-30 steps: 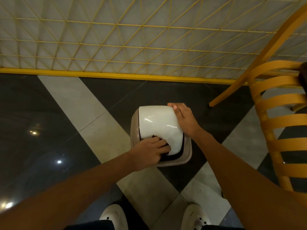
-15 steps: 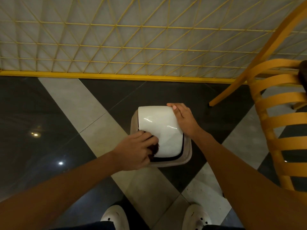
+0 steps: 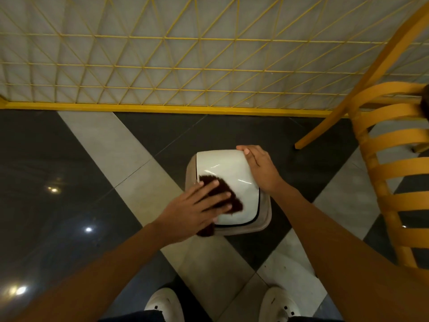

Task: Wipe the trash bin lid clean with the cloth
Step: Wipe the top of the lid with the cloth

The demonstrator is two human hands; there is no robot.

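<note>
**Wiping from the near-left corner: the bare lid lies ahead and to the right of the cloth**

On the left, the dark glossy floor (image 3: 69, 182) shows only lamp glare. The left hand (image 3: 197, 205) comes in from there. Its grip is wide, with the fingers straight and spread, pressing down rather than pinching. Under them lies the dark brown cloth (image 3: 236, 201), flattened on the near-left part of the white lid (image 3: 227, 166). A tail of the cloth hangs off the lid's left edge, below the palm.

The lid sits shut on top of the beige bin (image 3: 264, 219), which stands on the floor just ahead of the person's shoes. Its long axis runs away from the person and leans a little to the left at the far end.

So the uncovered surface lies beyond the cloth and to its right. This is the far half and the right strip, where two streaks of light gleam. A stroke along that axis, pushed away from the body, looks like the one that covers most of it.

Further right, the right hand (image 3: 260, 168) rests along the lid's right edge with its fingertips at the far right corner. That grip is loose and holds nothing; it seems to be steadying the bin. It also covers the right strip, so it would probably have to shift before the cloth can pass there. The left hand is the one on the cloth and the nearer to the work.

A yellow chair (image 3: 390, 173) stands at the far right, well apart from the bin.
</note>
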